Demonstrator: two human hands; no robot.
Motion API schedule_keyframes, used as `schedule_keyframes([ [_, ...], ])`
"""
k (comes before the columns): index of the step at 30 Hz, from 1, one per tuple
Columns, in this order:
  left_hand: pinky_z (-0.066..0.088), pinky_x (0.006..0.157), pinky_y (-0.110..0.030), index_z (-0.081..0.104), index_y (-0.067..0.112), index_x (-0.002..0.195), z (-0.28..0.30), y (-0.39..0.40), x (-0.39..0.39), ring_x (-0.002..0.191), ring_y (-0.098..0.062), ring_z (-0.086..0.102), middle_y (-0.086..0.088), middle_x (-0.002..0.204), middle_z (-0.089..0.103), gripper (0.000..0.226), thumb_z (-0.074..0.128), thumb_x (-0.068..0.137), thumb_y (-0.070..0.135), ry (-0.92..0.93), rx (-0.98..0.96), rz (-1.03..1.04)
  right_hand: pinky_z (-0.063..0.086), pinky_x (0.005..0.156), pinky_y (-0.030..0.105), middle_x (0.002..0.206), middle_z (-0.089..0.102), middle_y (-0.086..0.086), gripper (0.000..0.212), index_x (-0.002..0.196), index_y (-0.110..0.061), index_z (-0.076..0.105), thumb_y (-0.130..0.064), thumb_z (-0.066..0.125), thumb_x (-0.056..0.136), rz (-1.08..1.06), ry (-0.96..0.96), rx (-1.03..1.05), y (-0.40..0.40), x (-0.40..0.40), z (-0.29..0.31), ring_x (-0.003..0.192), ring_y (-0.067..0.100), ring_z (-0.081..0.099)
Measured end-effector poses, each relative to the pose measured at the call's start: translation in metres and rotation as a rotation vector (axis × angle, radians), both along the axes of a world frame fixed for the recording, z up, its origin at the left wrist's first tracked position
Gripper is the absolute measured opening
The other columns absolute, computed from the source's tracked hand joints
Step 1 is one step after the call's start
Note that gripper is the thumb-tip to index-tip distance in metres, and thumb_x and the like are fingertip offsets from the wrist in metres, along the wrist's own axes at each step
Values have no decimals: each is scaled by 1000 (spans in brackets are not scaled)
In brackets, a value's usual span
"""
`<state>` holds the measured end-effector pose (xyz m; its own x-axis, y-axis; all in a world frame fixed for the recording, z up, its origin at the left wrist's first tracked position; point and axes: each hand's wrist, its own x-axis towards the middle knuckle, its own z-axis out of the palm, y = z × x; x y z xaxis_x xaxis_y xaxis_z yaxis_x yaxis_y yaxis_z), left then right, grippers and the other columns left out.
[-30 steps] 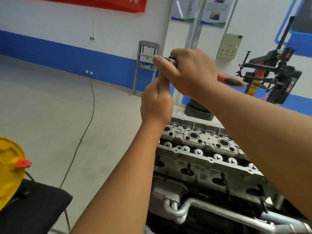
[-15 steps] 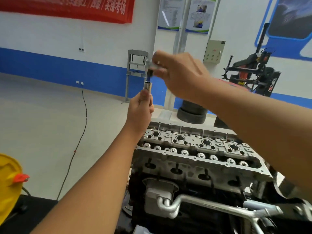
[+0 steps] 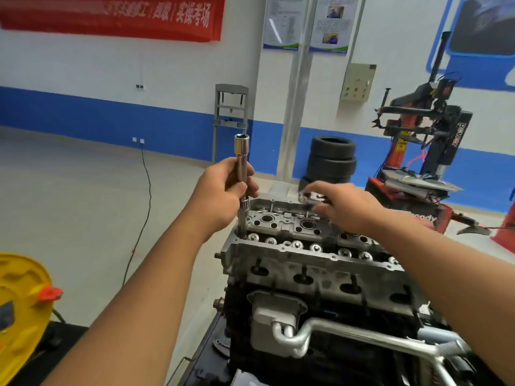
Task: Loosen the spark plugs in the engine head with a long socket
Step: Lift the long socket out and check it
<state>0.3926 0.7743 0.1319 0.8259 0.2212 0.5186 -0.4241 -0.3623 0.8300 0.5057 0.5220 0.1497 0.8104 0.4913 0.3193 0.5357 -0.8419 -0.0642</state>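
Observation:
My left hand (image 3: pixel 220 190) grips a long chrome socket with its extension (image 3: pixel 241 157), held upright at the left end of the aluminium engine head (image 3: pixel 306 254). Its lower end reaches down beside the head's left edge. My right hand (image 3: pixel 342 204) holds the ratchet head (image 3: pixel 310 196) low over the far side of the head; the ratchet's handle is hidden under my hand. Round spark plug wells (image 3: pixel 267 218) lie in a row along the top of the head.
The engine block with an oil cooler and a metal pipe (image 3: pixel 348 332) stands below the head. A yellow cover (image 3: pixel 19 307) sits at the left edge. Stacked tyres (image 3: pixel 331 160) and a red tyre changer (image 3: pixel 426 151) stand behind. A black cable (image 3: pixel 145 207) runs across the floor.
The ratchet has come apart from the socket. My right hand dropped with the ratchet towards the engine head, and my left hand lowered the socket to the head's left end.

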Motion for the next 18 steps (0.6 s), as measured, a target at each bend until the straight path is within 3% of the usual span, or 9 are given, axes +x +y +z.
schedule_keyframes([
  [3, 55, 68, -9, 65, 30, 104, -6, -2, 5, 85, -4, 76, 10, 89, 76, 38, 53, 102, -6, -75, -41, 38, 46, 72, 36, 114, 70, -5, 35, 134, -52, 50, -58, 53, 100, 4, -116, -122, -10, 15, -17, 100, 21, 62],
  [5, 56, 72, -10, 67, 32, 103, -14, -4, 8, 85, -8, 77, 9, 90, 77, 40, 56, 101, -7, -124, -116, 43, 49, 82, 40, 111, 63, -10, 45, 131, -50, 60, -68, 37, 97, 36, -91, -65, -13, 15, -18, 106, 17, 58],
  [7, 58, 75, -13, 69, 34, 103, -20, -6, 12, 86, -10, 78, 9, 90, 78, 41, 60, 100, -5, -174, -170, 56, 51, 89, 45, 109, 60, -11, 50, 120, -42, 70, -68, 35, 96, 62, -109, 28, -10, 13, -15, 104, 14, 57],
  [10, 61, 77, -20, 70, 34, 105, -24, -9, 22, 84, -13, 78, 9, 91, 79, 39, 63, 98, -4, -236, -209, 81, 54, 80, 39, 93, 68, -11, 34, 102, -27, 77, -53, 55, 99, 243, -111, 350, 19, 4, -4, 88, 8, 63],
  [13, 64, 77, -29, 72, 34, 106, -23, -14, 30, 84, -16, 79, 8, 93, 80, 38, 65, 97, -3, -253, -241, 68, 60, 78, 34, 86, 77, 1, 26, 91, -23, 78, -46, 67, 96, 548, 153, 757, 74, -13, 13, 85, 17, 72],
  [16, 65, 76, -34, 74, 31, 108, -27, -12, 32, 83, -19, 79, 5, 94, 81, 37, 65, 98, -4, -269, -288, 99, 60, 85, 60, 85, 74, 22, 33, 83, -1, 69, -32, 76, 89, 689, 295, 1058, 119, -17, 23, 79, 35, 71],
  [18, 65, 77, -34, 73, 29, 110, -31, -9, 31, 85, -19, 79, 5, 94, 81, 34, 64, 99, -2, -280, -304, 130, 59, 84, 64, 81, 72, 21, 22, 82, -4, 68, -23, 78, 87, 734, 355, 1132, 135, -10, 25, 76, 33, 69],
])
